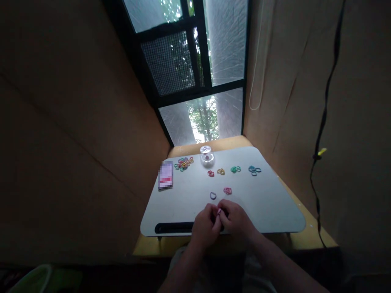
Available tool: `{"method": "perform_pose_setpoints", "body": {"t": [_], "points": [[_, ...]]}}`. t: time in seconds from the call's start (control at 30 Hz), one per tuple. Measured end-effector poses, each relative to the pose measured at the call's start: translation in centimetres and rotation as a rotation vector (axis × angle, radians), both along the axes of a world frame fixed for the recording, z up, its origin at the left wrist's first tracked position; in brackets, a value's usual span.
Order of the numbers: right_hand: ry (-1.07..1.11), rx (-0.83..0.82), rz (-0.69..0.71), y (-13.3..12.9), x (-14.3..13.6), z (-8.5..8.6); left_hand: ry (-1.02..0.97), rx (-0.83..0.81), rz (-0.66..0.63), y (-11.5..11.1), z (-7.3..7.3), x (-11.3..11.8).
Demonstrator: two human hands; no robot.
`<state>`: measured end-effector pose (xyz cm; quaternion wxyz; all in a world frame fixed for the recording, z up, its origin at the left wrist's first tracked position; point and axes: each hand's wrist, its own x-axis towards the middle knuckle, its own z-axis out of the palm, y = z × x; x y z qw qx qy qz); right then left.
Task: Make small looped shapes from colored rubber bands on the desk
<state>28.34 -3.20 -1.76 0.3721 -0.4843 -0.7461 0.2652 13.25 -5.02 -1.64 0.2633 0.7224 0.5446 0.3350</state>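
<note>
Both hands meet over the front edge of the white table. My left hand and my right hand are closed, pinching a small pink band between their fingertips. Just beyond them lie a single purple band and a pink pile of bands. Farther back, a row holds red bands, yellow bands, green bands and teal bands. A mixed-colour heap sits at the back left.
A clear round container stands at the table's back. At the left edge is a blurred pink and purple packet. A black slot runs along the front edge. A dark cord hangs at the right.
</note>
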Motion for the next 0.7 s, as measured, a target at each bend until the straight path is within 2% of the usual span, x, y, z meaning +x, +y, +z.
{"method": "perform_pose_setpoints", "body": {"t": [0.27,0.7], "points": [[0.059,-0.06,-0.028,1.1,0.0,0.0,-0.084,-0.094,0.024,1.6,0.2,0.2],[0.048,-0.108,-0.005,1.2,0.0,-0.6,-0.244,-0.176,0.032,1.8,-0.2,-0.2]]}}
